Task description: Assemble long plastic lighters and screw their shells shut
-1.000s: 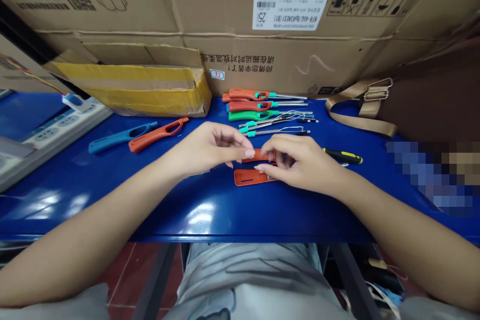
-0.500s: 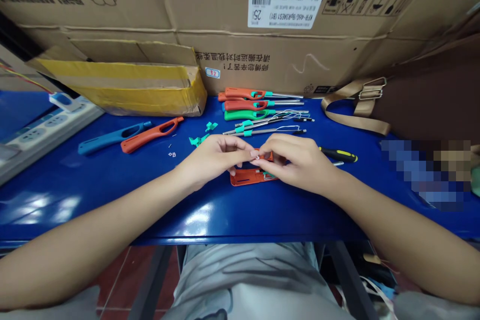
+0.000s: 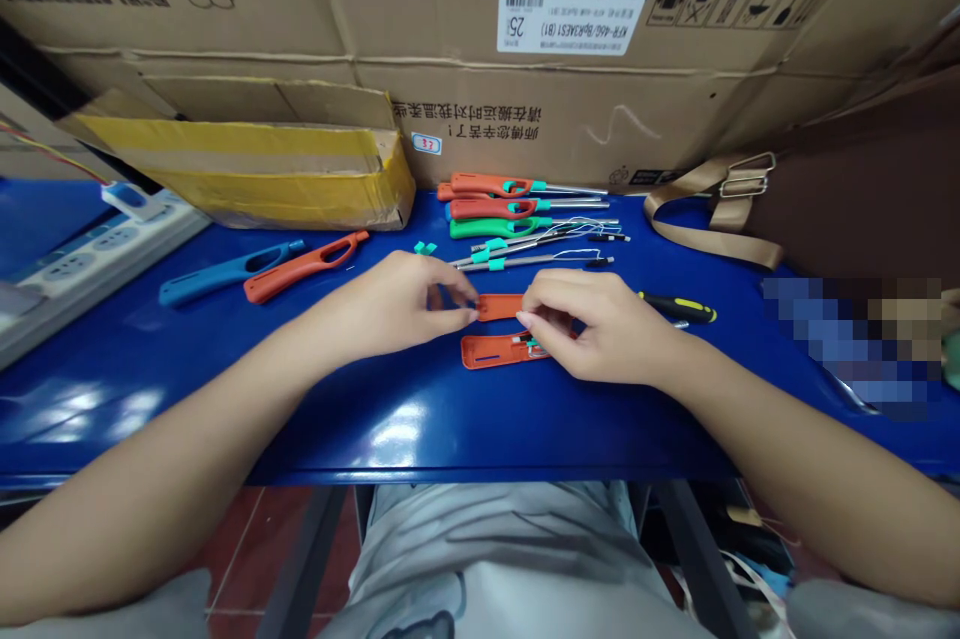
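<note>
My left hand is curled at the middle of the blue table, thumb and forefinger pinched on something too small to make out, close to the left end of an orange shell half. My right hand has its fingers closed on the right part of that shell half and lies over the right end of a second orange shell half lying open-side up nearer me. A bit of wire and a teal part show under its fingers.
Behind the hands lie assembled orange and green lighters and metal tubes with teal clips. A blue handle and an orange handle lie to the left, a screwdriver to the right. Cardboard boxes and a strap line the back.
My hands have drawn slightly apart, and the upper orange shell half now shows between them. My left hand now covers the small teal parts seen beside it half a second ago.
</note>
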`<state>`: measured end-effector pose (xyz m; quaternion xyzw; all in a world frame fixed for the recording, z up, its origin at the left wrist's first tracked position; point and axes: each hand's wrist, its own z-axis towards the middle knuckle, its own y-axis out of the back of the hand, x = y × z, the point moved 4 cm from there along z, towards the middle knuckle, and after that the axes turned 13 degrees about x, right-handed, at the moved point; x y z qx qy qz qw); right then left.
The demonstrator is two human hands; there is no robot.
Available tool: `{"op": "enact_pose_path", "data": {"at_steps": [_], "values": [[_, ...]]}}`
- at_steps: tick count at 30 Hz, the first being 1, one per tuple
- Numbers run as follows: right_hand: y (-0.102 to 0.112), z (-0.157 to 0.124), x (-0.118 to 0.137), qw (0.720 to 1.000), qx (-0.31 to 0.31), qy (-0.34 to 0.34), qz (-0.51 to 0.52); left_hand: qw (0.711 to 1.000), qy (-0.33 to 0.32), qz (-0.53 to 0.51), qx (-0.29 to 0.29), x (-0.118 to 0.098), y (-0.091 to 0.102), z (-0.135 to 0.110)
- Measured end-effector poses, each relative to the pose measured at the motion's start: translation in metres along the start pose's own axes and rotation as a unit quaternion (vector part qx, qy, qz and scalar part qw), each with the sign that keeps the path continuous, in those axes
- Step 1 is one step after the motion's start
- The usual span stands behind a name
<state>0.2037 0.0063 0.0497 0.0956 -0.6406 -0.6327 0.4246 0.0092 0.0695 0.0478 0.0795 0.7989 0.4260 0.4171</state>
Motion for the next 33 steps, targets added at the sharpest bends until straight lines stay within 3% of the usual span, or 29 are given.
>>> {"op": "enact_pose_path", "data": {"at_steps": [2,5,9,13,29,33], "values": [[0.0,0.0,-0.001,1.0,0.009,-0.008,-0.02,0.991,0.061,0.116,0.007,0.012,0.011,-0.007],[0.001,-0.001,-0.002,0.999,0.011,-0.013,-0.042,0.975,0.125,0.174,0.066,0.029,0.021,-0.016],[0.002,-0.002,-0.002,0.998,0.011,-0.012,-0.059,0.971,0.139,0.147,0.13,0.041,0.025,-0.023],[0.002,-0.001,-0.001,0.998,0.012,-0.01,-0.065,0.966,0.17,0.122,0.152,0.049,0.03,-0.025],[0.002,-0.003,-0.006,0.997,0.029,-0.033,-0.071,0.957,0.212,0.129,0.148,0.044,0.036,-0.026],[0.002,-0.004,-0.006,0.997,0.024,-0.029,-0.071,0.958,0.207,0.165,0.113,0.039,0.039,-0.022]]}}
